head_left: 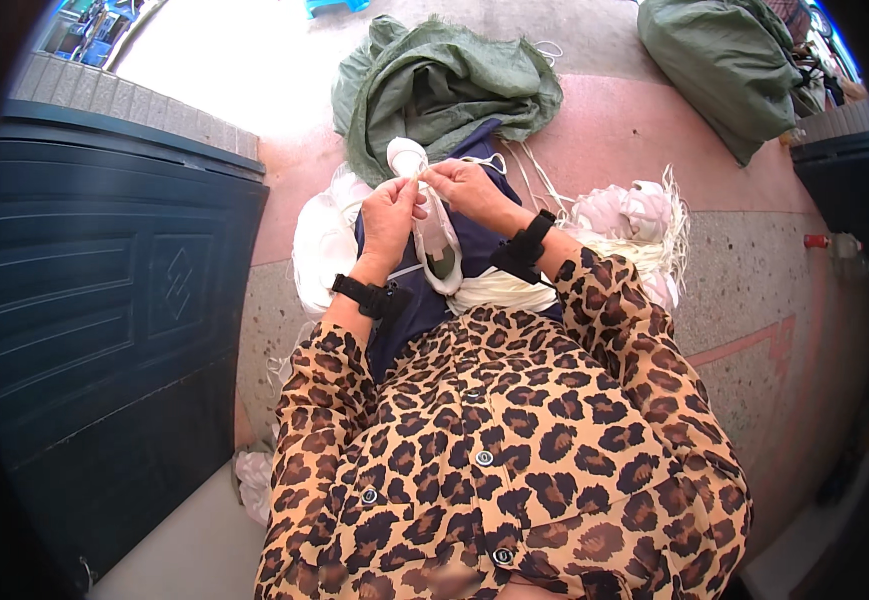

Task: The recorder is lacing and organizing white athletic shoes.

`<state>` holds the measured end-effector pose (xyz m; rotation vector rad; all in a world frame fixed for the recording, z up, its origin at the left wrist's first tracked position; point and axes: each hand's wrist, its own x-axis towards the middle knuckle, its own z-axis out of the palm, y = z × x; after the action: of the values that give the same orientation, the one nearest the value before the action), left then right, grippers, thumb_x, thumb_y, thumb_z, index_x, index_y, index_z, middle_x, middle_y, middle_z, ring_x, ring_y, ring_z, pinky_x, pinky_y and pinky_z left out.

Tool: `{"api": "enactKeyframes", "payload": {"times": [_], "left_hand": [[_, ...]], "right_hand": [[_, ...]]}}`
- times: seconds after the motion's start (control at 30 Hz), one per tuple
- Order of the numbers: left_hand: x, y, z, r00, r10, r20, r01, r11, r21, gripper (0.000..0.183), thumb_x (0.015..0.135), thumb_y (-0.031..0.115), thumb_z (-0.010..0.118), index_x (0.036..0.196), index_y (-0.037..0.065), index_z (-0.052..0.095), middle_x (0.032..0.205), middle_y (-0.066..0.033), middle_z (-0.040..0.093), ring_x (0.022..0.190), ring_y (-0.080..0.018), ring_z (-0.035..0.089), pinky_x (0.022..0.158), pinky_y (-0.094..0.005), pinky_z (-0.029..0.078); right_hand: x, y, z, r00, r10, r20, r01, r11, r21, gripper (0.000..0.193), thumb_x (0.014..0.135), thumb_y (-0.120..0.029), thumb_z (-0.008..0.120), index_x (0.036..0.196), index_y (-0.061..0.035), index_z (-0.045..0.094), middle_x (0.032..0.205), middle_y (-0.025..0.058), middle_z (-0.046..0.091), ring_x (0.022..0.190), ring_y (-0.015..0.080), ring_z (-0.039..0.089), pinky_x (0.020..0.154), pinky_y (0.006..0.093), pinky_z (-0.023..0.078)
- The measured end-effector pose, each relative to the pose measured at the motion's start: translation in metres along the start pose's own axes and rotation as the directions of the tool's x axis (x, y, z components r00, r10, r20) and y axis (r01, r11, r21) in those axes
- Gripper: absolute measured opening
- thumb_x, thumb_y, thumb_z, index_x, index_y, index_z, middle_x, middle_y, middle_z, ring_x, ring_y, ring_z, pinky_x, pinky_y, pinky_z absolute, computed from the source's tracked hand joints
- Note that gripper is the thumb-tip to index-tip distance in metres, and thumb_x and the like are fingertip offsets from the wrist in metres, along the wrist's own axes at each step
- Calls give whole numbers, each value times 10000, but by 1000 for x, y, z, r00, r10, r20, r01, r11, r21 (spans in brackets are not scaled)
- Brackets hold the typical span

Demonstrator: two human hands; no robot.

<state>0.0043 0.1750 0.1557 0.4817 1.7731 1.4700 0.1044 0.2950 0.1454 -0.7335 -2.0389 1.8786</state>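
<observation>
A pale pink-and-white shoe (438, 245) lies across my lap, its toe pointing away from me and its opening toward my body. Over the front of it, both hands meet with fingertips pinched. My left hand (389, 215) is closed at the shoe's left side. From the right comes my right hand (474, 192), also closed, thumb and forefinger together. A thin pale shoelace seems to run between the fingertips, though the fingers partly cover it. On my lap below the right wrist rests a bundle of cream shoelaces (502, 293).
White shoes (322, 245) are heaped at my left, and pale pink shoes (626, 212) with loose laces at my right. Ahead lies a crumpled green sack (454, 85); a full green sack (719, 70) stands far right. A dark door panel (114, 270) borders the left.
</observation>
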Motion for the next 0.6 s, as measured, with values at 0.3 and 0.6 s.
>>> {"api": "enactKeyframes", "payload": {"times": [0.3,0.6], "left_hand": [[-7,9,6,983,183,-27,-175,965,196,223,904,169,541,948,-28,637,684,-53,627,546,-90,599,466,-215,440],[8,-1,-10,998,38,47,-48,974,223,259,874,195,576,1032,-6,615,772,-39,624,579,-55,544,466,-200,399]], "right_hand": [[3,-4,12,995,70,73,-85,970,227,244,893,-197,579,1005,4,661,702,-43,552,621,68,463,605,218,404],[3,6,13,989,-116,-89,118,993,19,244,905,-221,574,994,-11,659,821,5,622,753,71,527,709,217,419]]}}
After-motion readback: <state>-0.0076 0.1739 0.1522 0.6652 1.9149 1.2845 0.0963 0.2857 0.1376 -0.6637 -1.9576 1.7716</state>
